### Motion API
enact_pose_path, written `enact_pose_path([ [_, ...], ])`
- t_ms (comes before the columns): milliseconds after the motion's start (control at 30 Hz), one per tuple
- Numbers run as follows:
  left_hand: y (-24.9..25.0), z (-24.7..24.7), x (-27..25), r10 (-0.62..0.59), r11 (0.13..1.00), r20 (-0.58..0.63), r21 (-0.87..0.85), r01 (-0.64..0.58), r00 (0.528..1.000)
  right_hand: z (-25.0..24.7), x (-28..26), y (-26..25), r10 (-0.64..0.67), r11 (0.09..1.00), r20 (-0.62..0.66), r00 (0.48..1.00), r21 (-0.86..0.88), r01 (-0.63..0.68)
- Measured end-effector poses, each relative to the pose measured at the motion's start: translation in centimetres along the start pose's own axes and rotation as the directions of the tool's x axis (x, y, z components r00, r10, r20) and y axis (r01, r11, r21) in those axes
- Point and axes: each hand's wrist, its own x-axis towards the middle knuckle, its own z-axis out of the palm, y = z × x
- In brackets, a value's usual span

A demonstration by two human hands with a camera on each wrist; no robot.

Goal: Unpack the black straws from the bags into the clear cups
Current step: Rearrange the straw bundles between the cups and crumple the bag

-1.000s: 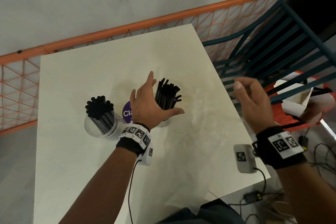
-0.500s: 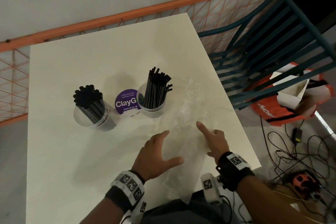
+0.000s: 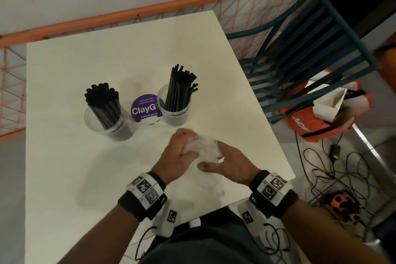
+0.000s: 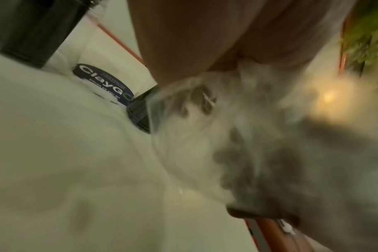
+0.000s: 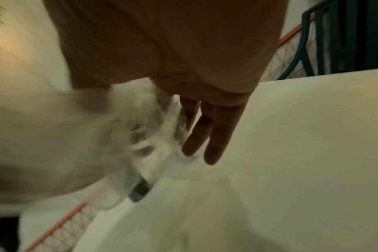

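both hands bunching the empty clear bag

the left hand (image 3: 179,152) and right hand (image 3: 230,163) meet at the near edge of the white surface (image 3: 64,178). the left grip is clenched around the crumpled clear bag (image 3: 202,146); the right grip grasps the same bag, thumb underneath, though two fingers (image 5: 216,136) show straight in the wrist view. the black straws (image 3: 180,90) stand in the right clear cup (image 3: 174,113); more straws (image 3: 102,98) fill the left clear cup (image 3: 105,121). a purple sticker (image 3: 144,109) lies between the cups.
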Motion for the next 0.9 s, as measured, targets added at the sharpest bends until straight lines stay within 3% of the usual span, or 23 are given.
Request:
enact_pose_path([
  [67, 1.3, -0.4, -1.2, 0.020, 0.985, -0.014, -0.170, -0.022, 1.000, 1.4, -1.2, -1.2, -0.059, 0.985, -0.066, 0.996, 0.157, 0.069],
  [133, 2.2, -0.1, -2.2, -0.062, 0.882, 0.057, -0.465, 0.082, 0.996, 3.3, -1.6, -2.3, -0.099, 0.976, -0.228, 0.969, 0.168, 0.139],
  [200, 3.1, 0.4, -2.9, -0.143, 0.714, 0.120, -0.675, 0.186, 0.982, 4.3, -2.0, -3.5, -0.141, 0.984, -0.475, 0.868, -0.160, 0.072],
  [267, 4.0, 0.9, -3.6, -0.200, 0.666, 0.070, -0.722, 0.188, 0.977, 4.9, -2.9, -4.0, -0.323, 0.899, -0.598, 0.733, -0.436, 0.041],
  [300, 4.4, 1.2, -3.8, -0.224, 0.644, 0.042, -0.743, 0.180, 0.974, 5.2, -3.9, -4.3, -0.381, 0.896, -0.573, 0.726, -0.422, 0.137],
  [367, 4.9, 1.4, -4.2, -0.238, 0.601, 0.032, -0.780, 0.173, 0.971, 6.0, -6.1, -4.4, -0.378, 0.920, -0.461, 0.802, -0.279, 0.273],
  [433, 5.0, 1.6, -4.2, -0.223, 0.592, 0.079, -0.781, 0.199, 0.972, 7.0, -7.8, -3.7, -0.337, 0.912, -0.363, 0.869, -0.355, 0.205],
  [467, 4.8, 2.0, -4.5, -0.186, 0.667, 0.071, -0.723, 0.179, 0.980, 7.2, -8.4, -3.2, -0.313, 0.919, -0.389, 0.867, -0.356, 0.172],
  [500, 4.5, 2.6, -4.9, -0.115, 0.782, 0.042, -0.612, 0.116, 0.992, 7.0, -8.6, -2.5, -0.255, 0.961, -0.470, 0.845, -0.223, 0.167],
  [533, 4.2, 3.4, -5.5, 0.020, 0.902, 0.035, -0.433, -0.003, 0.999, 6.4, -8.8, -2.3, -0.128, 0.979, -0.565, 0.815, 0.058, 0.194],
  [567, 3.9, 4.4, -6.2, 0.183, 0.964, 0.076, -0.208, -0.164, 0.980, 5.5, -9.0, -1.9, 0.039, 0.901, -0.599, 0.799, 0.367, 0.231],
  [600, 3.7, 5.5, -6.9, 0.326, 0.943, 0.156, 0.020, -0.333, 0.932, 4.3, -9.4, -1.8, 0.191, 0.752, -0.565, 0.803, 0.610, 0.250],
  [633, 3.2, 6.7, -7.3, 0.426, 0.853, 0.239, 0.214, -0.475, 0.873, 3.0, -9.6, -1.5, 0.288, 0.594, -0.494, 0.820, 0.764, 0.252],
  [667, 3.0, 7.7, -7.6, 0.454, 0.781, 0.292, 0.324, -0.534, 0.841, 2.2, -9.9, -1.0, 0.328, 0.483, -0.420, 0.847, 0.844, 0.232],
  [700, 2.9, 8.7, -7.7, 0.445, 0.757, 0.298, 0.379, -0.533, 0.844, 1.7, -10.3, -0.5, 0.317, 0.430, -0.359, 0.878, 0.879, 0.205],
  [733, 3.3, 9.6, -7.7, 0.437, 0.758, 0.263, 0.406, -0.510, 0.860, 1.6, -10.6, 0.2, 0.286, 0.452, -0.334, 0.898, 0.873, 0.181],
  [833, 4.7, 12.3, -7.0, 0.403, 0.800, 0.149, 0.422, -0.426, 0.903, 2.6, -11.4, 3.5, 0.205, 0.674, -0.366, 0.908, 0.725, 0.140],
  [900, 4.9, 14.2, -6.6, 0.314, 0.855, 0.101, 0.402, -0.328, 0.944, 2.3, -12.5, 5.9, 0.178, 0.752, -0.386, 0.905, 0.646, 0.128],
])
